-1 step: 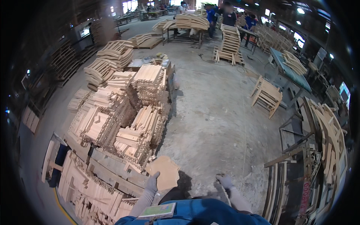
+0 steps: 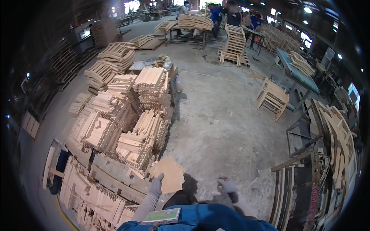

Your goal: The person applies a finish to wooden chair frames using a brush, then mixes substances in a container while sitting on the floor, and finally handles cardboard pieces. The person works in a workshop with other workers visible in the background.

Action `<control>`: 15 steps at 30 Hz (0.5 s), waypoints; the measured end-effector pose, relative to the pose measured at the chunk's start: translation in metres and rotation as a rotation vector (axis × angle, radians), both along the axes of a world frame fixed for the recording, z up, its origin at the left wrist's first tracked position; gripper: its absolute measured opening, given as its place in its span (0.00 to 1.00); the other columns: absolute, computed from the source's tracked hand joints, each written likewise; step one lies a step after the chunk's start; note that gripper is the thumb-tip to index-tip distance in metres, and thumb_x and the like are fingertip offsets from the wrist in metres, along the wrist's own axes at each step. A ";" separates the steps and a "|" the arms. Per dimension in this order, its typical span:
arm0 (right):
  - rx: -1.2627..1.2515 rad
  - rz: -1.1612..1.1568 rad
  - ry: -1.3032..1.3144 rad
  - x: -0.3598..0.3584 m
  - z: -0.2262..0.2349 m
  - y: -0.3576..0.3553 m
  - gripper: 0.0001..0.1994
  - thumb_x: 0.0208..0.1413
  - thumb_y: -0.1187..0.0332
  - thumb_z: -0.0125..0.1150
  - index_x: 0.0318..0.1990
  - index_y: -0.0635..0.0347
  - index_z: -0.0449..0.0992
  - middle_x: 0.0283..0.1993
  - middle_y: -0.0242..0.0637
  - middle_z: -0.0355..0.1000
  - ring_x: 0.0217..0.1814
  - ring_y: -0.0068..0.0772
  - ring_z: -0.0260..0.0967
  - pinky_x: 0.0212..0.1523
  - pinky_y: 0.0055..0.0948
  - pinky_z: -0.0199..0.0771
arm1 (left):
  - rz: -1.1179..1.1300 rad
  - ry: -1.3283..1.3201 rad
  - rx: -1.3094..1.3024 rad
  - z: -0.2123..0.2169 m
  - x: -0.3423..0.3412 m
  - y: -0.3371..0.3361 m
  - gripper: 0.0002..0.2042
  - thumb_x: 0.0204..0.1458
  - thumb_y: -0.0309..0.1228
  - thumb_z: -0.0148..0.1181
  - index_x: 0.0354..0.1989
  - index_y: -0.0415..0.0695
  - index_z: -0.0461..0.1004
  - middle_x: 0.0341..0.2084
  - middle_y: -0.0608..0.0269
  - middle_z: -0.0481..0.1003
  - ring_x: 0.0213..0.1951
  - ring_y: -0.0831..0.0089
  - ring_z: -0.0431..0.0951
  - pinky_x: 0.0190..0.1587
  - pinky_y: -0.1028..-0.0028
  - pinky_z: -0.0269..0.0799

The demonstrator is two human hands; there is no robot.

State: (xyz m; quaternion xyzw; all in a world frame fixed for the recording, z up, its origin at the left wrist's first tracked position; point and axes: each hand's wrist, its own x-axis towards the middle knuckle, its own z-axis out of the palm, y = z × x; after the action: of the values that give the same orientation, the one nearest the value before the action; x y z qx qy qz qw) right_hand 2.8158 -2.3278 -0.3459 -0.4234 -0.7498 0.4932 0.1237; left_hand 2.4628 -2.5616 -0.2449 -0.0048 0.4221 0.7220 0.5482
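Observation:
A flat tan sheet (image 2: 170, 175) with an irregular outline hangs before me; I cannot make out whether it is cardboard or sandpaper. My left hand (image 2: 156, 184), in a grey glove, is closed on its left edge, thumb on the face towards me. My right hand (image 2: 227, 186), also gloved, is held apart from the sheet over the concrete floor. Its fingers look bent and dark at the tips, but blur hides whether anything is between them. Stacked wooden pieces (image 2: 133, 154) stand just beyond my left hand.
More cut wood (image 2: 83, 184) lies at the lower left. A small wooden frame (image 2: 273, 99) stands on the floor (image 2: 216, 115) to the right, near a green-topped table (image 2: 295, 71). Racks with curved parts (image 2: 335, 138) line the right side. Several people (image 2: 233, 17) are far ahead.
My right hand has shifted slightly left and its wrist has turned. The sheet stays in my left hand, tilted a little differently. The whole view has shifted slightly.

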 end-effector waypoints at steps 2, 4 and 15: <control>-0.241 0.000 0.161 -0.025 -0.014 0.031 0.13 0.49 0.65 0.56 0.42 0.61 0.72 0.37 0.36 0.72 0.33 0.27 0.70 0.32 0.24 0.71 | -0.046 0.088 0.016 0.007 -0.008 0.074 0.21 0.53 0.35 0.48 0.54 0.39 0.59 0.45 0.55 0.69 0.45 0.64 0.72 0.46 0.67 0.71; -0.563 -0.110 0.284 -0.063 -0.012 0.065 0.11 0.52 0.67 0.54 0.43 0.59 0.70 0.37 0.35 0.72 0.32 0.27 0.69 0.31 0.26 0.71 | -0.129 0.174 0.040 0.029 -0.005 0.152 0.21 0.54 0.37 0.47 0.54 0.38 0.59 0.45 0.56 0.68 0.44 0.66 0.72 0.46 0.69 0.71; -0.843 -0.079 0.493 -0.308 0.151 0.288 0.14 0.54 0.66 0.54 0.45 0.64 0.68 0.39 0.35 0.69 0.37 0.26 0.69 0.33 0.26 0.74 | -0.369 1.155 -0.140 0.061 -0.158 0.432 0.21 0.60 0.41 0.31 0.52 0.39 0.60 0.40 0.42 0.70 0.43 0.52 0.70 0.47 0.64 0.65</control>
State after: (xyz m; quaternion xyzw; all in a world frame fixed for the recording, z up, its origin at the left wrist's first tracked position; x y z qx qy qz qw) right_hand 2.5075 -2.0401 -0.1952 -0.3355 -0.4163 0.8344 0.1339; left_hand 2.3045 -2.1295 -0.1836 0.4248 0.6915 0.4714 0.3451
